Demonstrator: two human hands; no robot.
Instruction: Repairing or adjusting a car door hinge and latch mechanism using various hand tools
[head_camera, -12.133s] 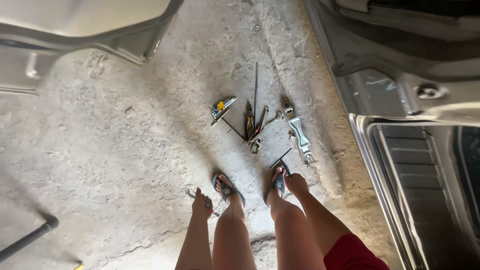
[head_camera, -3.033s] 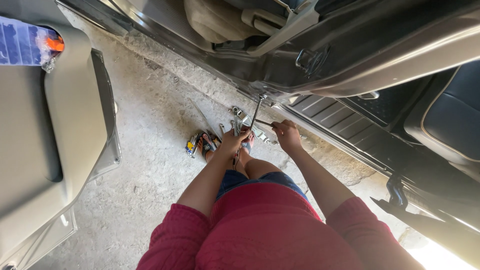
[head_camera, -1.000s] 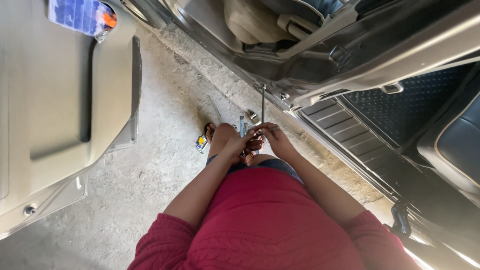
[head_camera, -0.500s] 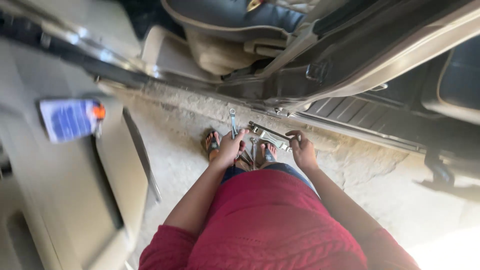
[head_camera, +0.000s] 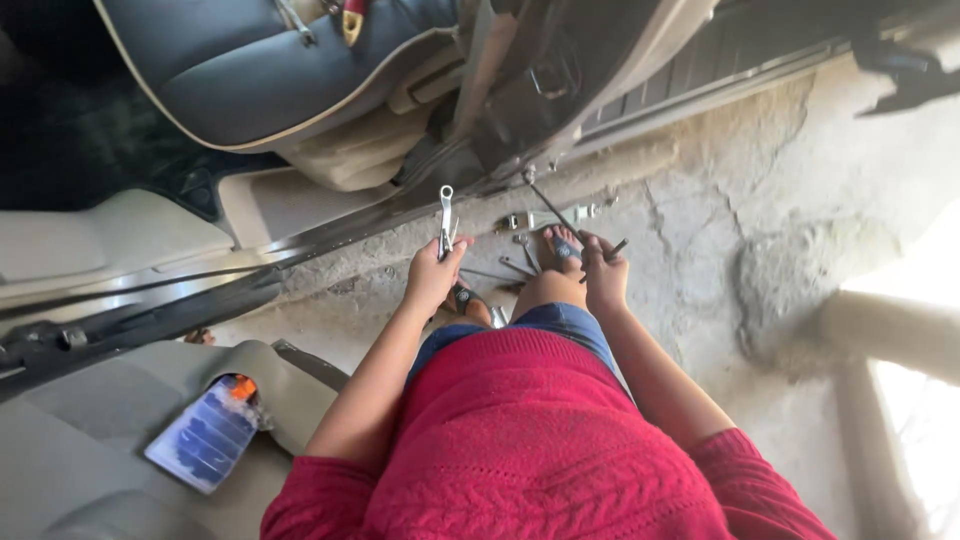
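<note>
— Hands first: what does each one hold?

— On the left, the left hand (head_camera: 432, 277) is closed round a silver spanner (head_camera: 446, 222), which stands upright with its ring end pointing up toward the car sill (head_camera: 330, 232). To the right, the right hand (head_camera: 604, 277) is closed on a thin dark rod (head_camera: 560, 215) that slants up and left toward the door opening; a short dark end sticks out beside the fingers.

— Any containers, going from the left?

— At lower left, a flat blue pouch with an orange cap (head_camera: 205, 440) lies in the pocket of the grey door panel (head_camera: 90, 440). I cannot tell what is in it. Nothing else here holds anything; the other tools (head_camera: 520, 262) lie loose on the concrete floor (head_camera: 720, 240), between the two hands and around the person's sandalled feet (head_camera: 560, 245).

— Where do those tools lie against the car?

— Just beside the sill, near the foot of the blue-grey seat (head_camera: 270, 70). A small metal piece (head_camera: 540, 217) lies close under the sill edge, above the foot.

— And the edges and free room?

— The open door panel closes off the left side. The sill runs slantwise across the top, from lower left up to the right. Right of the right hand, the cracked floor lies open as far as a pale post (head_camera: 890, 340) near the right edge, in bright glare. The person's red sweater (head_camera: 540, 440) fills the lower middle and hides the floor beneath.
</note>
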